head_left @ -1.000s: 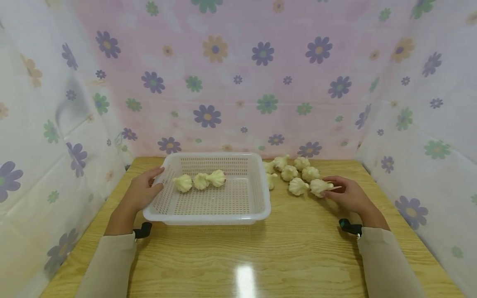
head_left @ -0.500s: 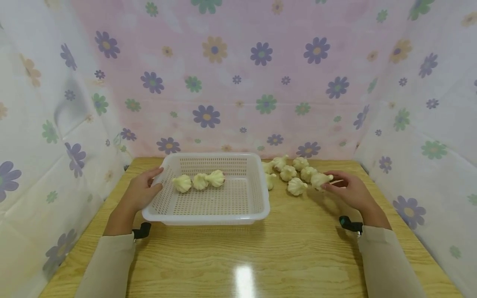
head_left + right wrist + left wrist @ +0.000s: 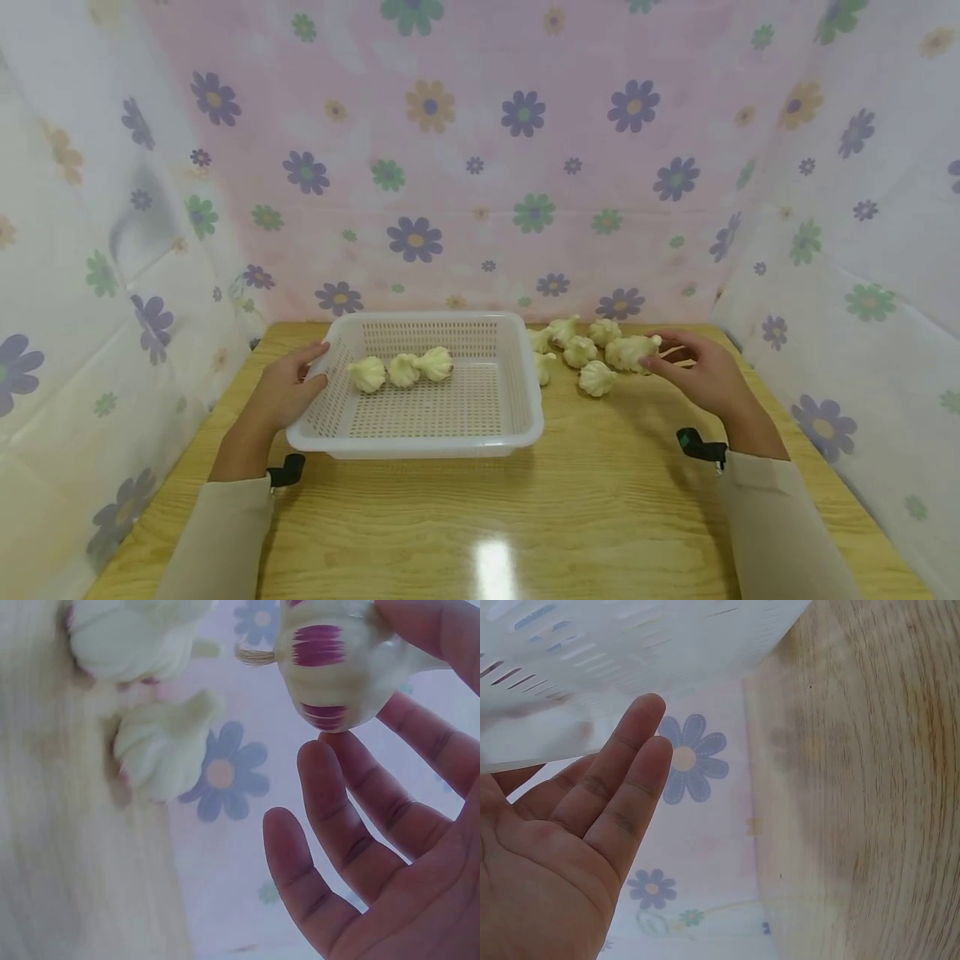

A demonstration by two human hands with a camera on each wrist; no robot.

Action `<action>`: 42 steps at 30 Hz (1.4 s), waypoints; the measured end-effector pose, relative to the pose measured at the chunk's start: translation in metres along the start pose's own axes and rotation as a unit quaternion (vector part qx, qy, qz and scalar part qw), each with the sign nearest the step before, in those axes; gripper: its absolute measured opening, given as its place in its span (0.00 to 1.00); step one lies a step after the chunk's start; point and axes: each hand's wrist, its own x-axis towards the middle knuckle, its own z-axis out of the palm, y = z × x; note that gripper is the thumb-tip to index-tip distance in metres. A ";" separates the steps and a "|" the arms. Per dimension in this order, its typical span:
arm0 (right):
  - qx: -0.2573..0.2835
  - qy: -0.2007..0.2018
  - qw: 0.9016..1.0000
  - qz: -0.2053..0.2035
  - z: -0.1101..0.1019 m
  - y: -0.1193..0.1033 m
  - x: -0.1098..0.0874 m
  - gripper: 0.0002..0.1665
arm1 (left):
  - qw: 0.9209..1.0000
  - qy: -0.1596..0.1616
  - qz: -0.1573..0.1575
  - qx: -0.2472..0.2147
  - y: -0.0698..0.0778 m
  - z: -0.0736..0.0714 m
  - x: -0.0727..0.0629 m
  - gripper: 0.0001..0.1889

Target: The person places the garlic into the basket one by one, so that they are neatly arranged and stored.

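Note:
My left hand holds the left rim of a white perforated plastic basket. In the left wrist view, two fingers extend beside the basket's outer wall. Three pale garlic bulbs lie in a row inside it. Over on the right, my right hand pinches another garlic bulb between thumb and fingers. From the right wrist that bulb shows purple streaks and a root tuft, raised off the table; the lower fingers spread free of it.
Several more garlic bulbs lie loose on the wooden table, right of the basket; its wall partly hides some. Flower-print cloth encloses the table at the back and sides. Each wrist carries a small black camera.
My right hand has lifted the pinched garlic bulb and carried it slightly left, in front of the other loose bulbs. The left hand and basket stay in place.

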 end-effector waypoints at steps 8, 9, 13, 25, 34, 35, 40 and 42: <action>-0.001 -0.003 1.000 -0.031 0.004 -0.030 0.015 0.33 | 1.000 0.000 0.003 0.006 -0.001 0.000 0.000 0.33; 0.003 -0.003 0.999 -0.037 0.005 -0.033 0.017 0.33 | 1.000 -0.002 0.005 0.004 -0.002 0.000 0.001 0.32; 0.012 -0.001 0.999 -0.048 0.009 -0.047 0.026 0.32 | 1.000 -0.005 0.007 -0.001 -0.005 0.001 0.003 0.32; 0.027 -0.005 0.995 -0.094 0.019 -0.093 0.051 0.29 | 1.000 -0.006 0.003 -0.007 0.000 0.000 0.003 0.33; 0.051 -0.021 0.992 -0.112 0.038 -0.114 0.069 0.32 | 1.000 -0.009 -0.006 -0.006 -0.001 0.000 0.003 0.33; 0.053 -0.021 0.992 -0.112 0.040 -0.117 0.070 0.32 | 1.000 -0.010 -0.007 -0.008 -0.001 0.000 0.003 0.33; 0.071 -0.031 0.991 -0.113 0.051 -0.132 0.078 0.30 | 1.000 -0.010 -0.010 -0.009 -0.001 0.000 0.002 0.33; 0.081 -0.043 0.989 -0.115 0.055 -0.137 0.081 0.30 | 1.000 -0.009 -0.010 -0.003 -0.001 0.000 0.002 0.33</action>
